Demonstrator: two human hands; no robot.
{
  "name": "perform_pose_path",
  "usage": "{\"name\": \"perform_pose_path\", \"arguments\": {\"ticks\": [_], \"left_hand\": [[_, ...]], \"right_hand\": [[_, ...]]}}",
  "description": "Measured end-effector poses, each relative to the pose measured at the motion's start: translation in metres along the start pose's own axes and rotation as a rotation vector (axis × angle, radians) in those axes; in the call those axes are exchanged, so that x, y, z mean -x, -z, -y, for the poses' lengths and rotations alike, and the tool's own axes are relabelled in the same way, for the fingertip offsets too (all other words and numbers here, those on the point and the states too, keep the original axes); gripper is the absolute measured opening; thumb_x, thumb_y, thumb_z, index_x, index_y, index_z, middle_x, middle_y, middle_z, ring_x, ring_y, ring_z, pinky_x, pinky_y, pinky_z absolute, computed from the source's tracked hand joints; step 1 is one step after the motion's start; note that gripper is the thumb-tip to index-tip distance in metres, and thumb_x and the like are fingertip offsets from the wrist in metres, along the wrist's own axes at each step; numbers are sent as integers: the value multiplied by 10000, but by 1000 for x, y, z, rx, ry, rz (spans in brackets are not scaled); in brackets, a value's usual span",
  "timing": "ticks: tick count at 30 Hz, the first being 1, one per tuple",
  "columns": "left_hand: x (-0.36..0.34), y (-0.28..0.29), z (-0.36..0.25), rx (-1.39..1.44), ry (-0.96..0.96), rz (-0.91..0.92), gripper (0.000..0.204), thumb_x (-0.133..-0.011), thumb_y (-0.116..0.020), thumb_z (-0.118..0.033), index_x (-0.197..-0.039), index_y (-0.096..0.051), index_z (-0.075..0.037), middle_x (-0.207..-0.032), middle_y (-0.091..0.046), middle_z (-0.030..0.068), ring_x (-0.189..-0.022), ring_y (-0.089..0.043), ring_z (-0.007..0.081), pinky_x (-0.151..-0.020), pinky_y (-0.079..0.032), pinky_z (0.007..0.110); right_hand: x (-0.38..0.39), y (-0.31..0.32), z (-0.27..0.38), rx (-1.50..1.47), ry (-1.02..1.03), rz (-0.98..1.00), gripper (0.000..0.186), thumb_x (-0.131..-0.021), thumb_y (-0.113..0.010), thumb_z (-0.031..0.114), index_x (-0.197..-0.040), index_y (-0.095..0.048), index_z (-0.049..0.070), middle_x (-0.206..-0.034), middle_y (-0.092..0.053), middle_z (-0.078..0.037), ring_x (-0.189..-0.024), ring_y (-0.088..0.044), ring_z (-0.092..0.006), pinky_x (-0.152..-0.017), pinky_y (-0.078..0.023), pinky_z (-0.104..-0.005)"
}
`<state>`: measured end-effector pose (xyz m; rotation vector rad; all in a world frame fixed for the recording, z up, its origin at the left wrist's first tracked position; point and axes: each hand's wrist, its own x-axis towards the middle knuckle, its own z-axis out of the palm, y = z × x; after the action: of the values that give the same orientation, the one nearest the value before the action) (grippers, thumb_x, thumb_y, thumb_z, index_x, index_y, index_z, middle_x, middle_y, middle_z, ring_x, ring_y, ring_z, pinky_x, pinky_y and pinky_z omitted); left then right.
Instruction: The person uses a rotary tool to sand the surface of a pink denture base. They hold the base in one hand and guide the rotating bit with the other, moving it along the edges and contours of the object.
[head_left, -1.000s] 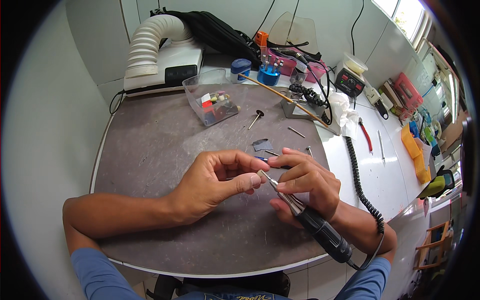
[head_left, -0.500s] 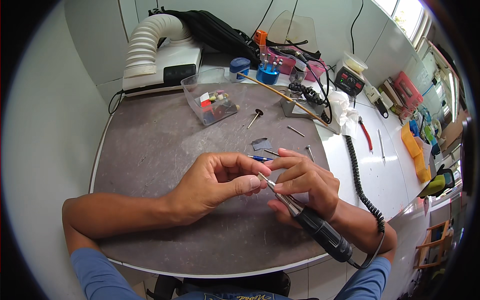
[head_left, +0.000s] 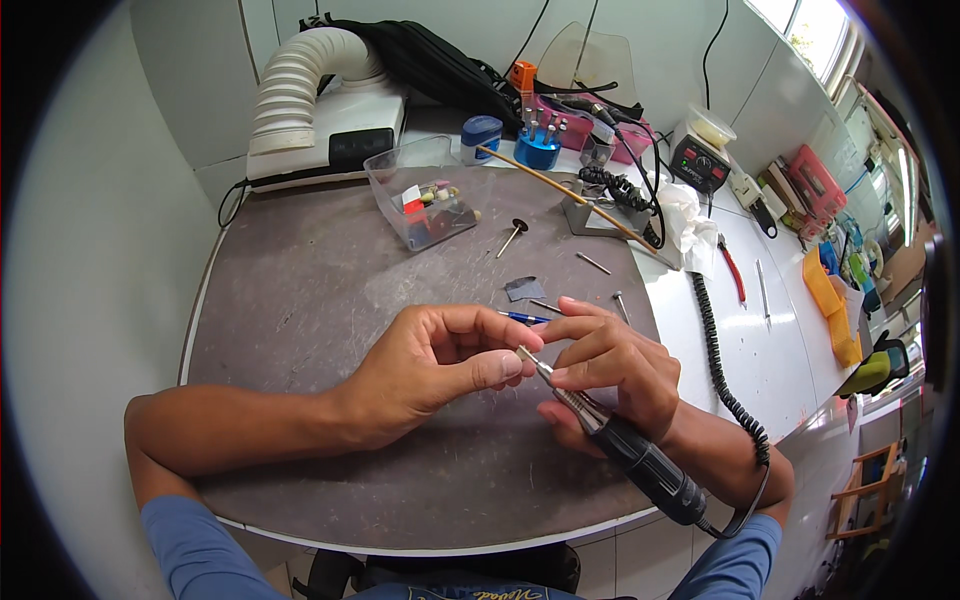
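Note:
My right hand (head_left: 620,365) grips a black and silver rotary handpiece (head_left: 640,460), angled toward the upper left with a thin bit and small pale tip (head_left: 524,354). My left hand (head_left: 440,360) has curled fingers, with thumb and index meeting around that tip; anything else they hold is too small to make out. A blue pen (head_left: 524,317) lies just beyond the fingers, near a grey abrasive square (head_left: 524,288), a metal pin (head_left: 593,263) and a black disc on a shank (head_left: 512,236).
A clear bin of small bits (head_left: 400,230) sits behind my hands, left of a grey stand (head_left: 590,223) carrying a wooden stick. At back left is a white machine with hose (head_left: 300,90). To the right lie a coiled cord (head_left: 712,350), red-handled pliers (head_left: 732,270) and a yellow tray (head_left: 830,305).
Since a second ago the handpiece tip and my left index finger have shifted slightly downward, uncovering more of the blue pen. The last half second shows almost no movement.

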<state>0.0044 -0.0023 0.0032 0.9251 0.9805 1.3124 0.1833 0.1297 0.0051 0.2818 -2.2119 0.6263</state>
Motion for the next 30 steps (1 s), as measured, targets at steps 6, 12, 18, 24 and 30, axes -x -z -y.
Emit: {"name": "perform_pose_path", "arguments": {"ticks": [6,12,18,24,30], "left_hand": [[-1,1,2,-19,-1,-14,236,-889,-674,-102,-1094,-625,4,-1015,-653,66,-919,-611,106,-826,-501,259],[0,0,0,-19,-6,-15,226,-878,-683,-87,-1081,-628,-4,-1025,-647,64,-918,-608,99,-824,-501,253],[0,1,1,-38,-8,-12,225,-876,-682,-77,-1082,-630,-2,-1034,-645,61,-912,-604,94,-820,-498,245],[0,2,3,-44,4,-15,225,-876,-681,-75,-1083,-631,-2,-1029,-641,54,-913,-598,89,-823,-495,241],[0,3,3,-41,7,-14,224,-879,-677,-74,-1085,-629,1,-1022,-640,55,-913,-597,90,-824,-494,240]], "right_hand": [[2,1,-2,3,-9,-26,253,-704,-806,70,-875,-619,50,-808,-667,-98,-925,-697,-290,-909,-524,-498],[2,-1,-1,-1,-11,-27,253,-705,-806,71,-875,-619,51,-805,-666,-96,-927,-697,-291,-915,-521,-497],[0,1,2,14,12,2,258,-703,-811,76,-874,-619,58,-805,-666,-92,-923,-698,-287,-916,-519,-492],[0,0,0,10,-11,-14,259,-701,-807,68,-876,-617,58,-806,-666,-91,-923,-698,-284,-915,-518,-490],[1,0,-1,13,-14,-20,256,-703,-804,66,-877,-617,57,-806,-667,-91,-919,-698,-283,-912,-520,-491]]}}
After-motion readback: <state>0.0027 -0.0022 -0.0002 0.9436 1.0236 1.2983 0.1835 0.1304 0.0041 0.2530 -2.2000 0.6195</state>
